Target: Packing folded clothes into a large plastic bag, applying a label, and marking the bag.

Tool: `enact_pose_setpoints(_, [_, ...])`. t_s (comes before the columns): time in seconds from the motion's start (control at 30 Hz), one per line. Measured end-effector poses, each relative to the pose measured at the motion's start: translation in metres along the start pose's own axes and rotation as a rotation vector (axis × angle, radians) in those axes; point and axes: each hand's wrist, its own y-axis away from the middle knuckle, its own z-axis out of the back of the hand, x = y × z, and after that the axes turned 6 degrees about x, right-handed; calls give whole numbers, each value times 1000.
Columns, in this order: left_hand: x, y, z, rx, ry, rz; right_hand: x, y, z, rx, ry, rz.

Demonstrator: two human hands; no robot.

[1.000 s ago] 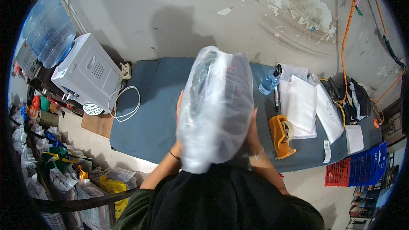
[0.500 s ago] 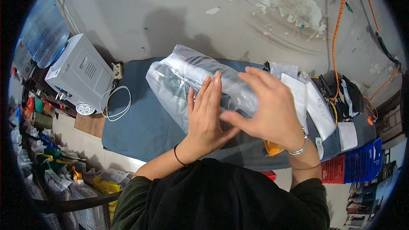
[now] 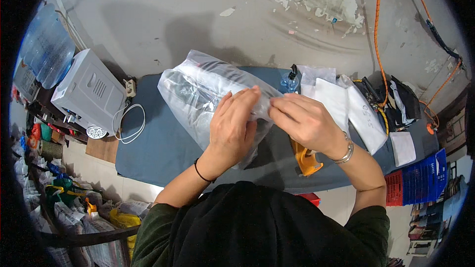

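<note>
A clear plastic bag (image 3: 190, 86) lies slantwise on the blue-grey padded table (image 3: 143, 151). Something dark and something whitish show through the film, but I cannot make out what they are. My left hand (image 3: 231, 124) rests on the bag's near side, its fingers stretched out over the plastic. With fingers and thumb closed, my right hand (image 3: 308, 124) pinches the bag's right end. Just below that hand sits an orange-yellow tool (image 3: 308, 160) that looks like a tape dispenser, partly hidden by the hand.
Beyond my right hand stand a small clear bottle with a black top (image 3: 291, 80) and white plastic packets (image 3: 334, 101). An orange cord (image 3: 378, 44) hangs at right. A water dispenser (image 3: 89, 86) with a white cable (image 3: 141, 131) is left; blue baskets (image 3: 423, 178) stand right.
My right hand has gone from loosely spread above the bag to pinching its right end. My left hand has settled onto the plastic. More of the orange-yellow tool shows.
</note>
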Motion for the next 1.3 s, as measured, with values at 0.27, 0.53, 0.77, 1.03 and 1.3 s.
enact_pose_setpoints(0.27, [11,7,-1,-55,-120,-519,-32,12,28,126,-630,-122])
enact_pose_setpoints(0.53, [6,15,4,-60,16,-326,-19,-7,-29,57,-510,-45])
enact_pose_setpoints(0.77, [-7,18,6,18,7,-49,-4,-6,-43,-279,-482,-87])
enact_pose_setpoints(1.03, [3,19,-9,-59,-19,-198,10,13,-72,-385,-349,-206])
enact_pose_setpoints(1.3, [6,12,-7,-75,-48,-308,61,216,-160,-426,83,-1545])
